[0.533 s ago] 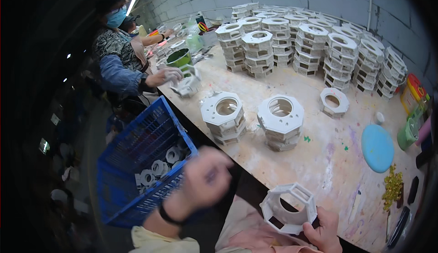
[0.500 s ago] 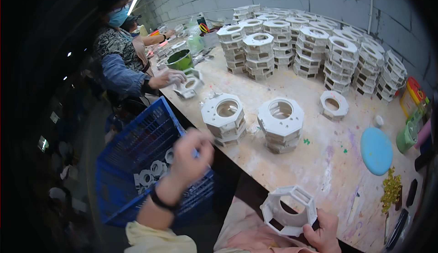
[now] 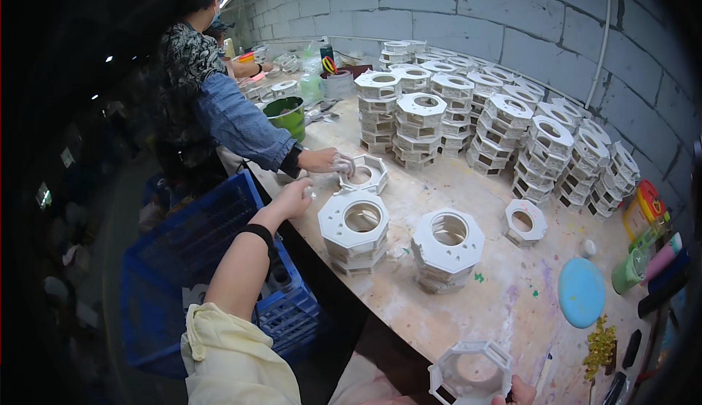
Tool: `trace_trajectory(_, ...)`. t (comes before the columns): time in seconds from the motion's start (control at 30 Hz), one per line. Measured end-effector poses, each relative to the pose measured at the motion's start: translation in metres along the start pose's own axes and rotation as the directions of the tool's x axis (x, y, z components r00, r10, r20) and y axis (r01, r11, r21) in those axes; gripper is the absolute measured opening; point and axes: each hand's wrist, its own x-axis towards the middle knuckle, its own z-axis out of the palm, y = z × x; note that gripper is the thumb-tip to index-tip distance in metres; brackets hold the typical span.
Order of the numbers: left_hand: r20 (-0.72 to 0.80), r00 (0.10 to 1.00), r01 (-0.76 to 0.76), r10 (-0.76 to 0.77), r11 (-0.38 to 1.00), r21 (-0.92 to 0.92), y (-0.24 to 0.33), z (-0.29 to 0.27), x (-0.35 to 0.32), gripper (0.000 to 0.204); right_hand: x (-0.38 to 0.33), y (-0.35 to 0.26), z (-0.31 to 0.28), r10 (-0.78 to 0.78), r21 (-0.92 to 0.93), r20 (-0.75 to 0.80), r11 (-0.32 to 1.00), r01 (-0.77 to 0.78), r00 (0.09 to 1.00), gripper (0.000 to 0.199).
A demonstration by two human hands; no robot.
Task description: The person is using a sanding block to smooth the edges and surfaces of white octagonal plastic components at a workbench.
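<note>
Low at the table's front edge, my right hand (image 3: 521,390) grips a white octagonal frame (image 3: 472,348) with an open middle and windowed sides. My left hand (image 3: 292,199) reaches out over the table edge, fingers curled together. Something small and whitish shows at its fingertips, too small to name. Just right of it stands a short stack of octagonal frames (image 3: 330,218). Behind that stack, a co-worker's hand (image 3: 322,161) with whitened fingers touches another octagonal frame (image 3: 375,178). A second short stack (image 3: 431,248) stands farther right.
Tall stacks of frames (image 3: 420,127) line the grey block wall. A single frame (image 3: 525,222), a blue disc (image 3: 581,293) and a green cup (image 3: 629,272) are on the right. Below my left arm is a blue crate (image 3: 139,259); a green bucket (image 3: 287,116) stands farther back.
My left hand has moved from above the crate, forward to the table edge. The co-worker has leaned in and brought a frame closer to the short stack. My right hand still holds its frame.
</note>
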Motion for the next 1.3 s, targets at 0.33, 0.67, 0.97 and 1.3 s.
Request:
trace_trajectory(0.33, -0.072, 0.992, -0.1, 0.104, 0.993, 0.06, -0.024, 0.036, 0.04, 0.037, -0.003, 0.0, -0.002, 0.051, -0.087, -0.007, 0.995, -0.051, 0.999, 0.042)
trace_trajectory(0.67, 0.149, 0.982, 0.078, -0.12, 0.962, 0.263, 0.005, 0.005, 0.009, 0.041, -0.001, -0.007, 0.013, 0.121, -0.209, 0.015, 0.971, -0.116, 0.992, 0.034)
trace_trajectory(0.97, 0.145, 0.9, 0.333, -0.41, 0.864, 0.378, -0.049, -0.088, -0.048, 0.036, 0.011, -0.055, 0.05, -0.118, -0.159, -0.034, 0.981, 0.111, 0.992, 0.021)
trace_trajectory(1.3, 0.048, 0.989, -0.144, 0.139, 0.981, 0.133, -0.02, -0.047, -0.003, 0.033, 0.016, -0.078, 0.05, -0.14, -0.22, 0.006, 0.966, 0.138, 0.99, 0.026)
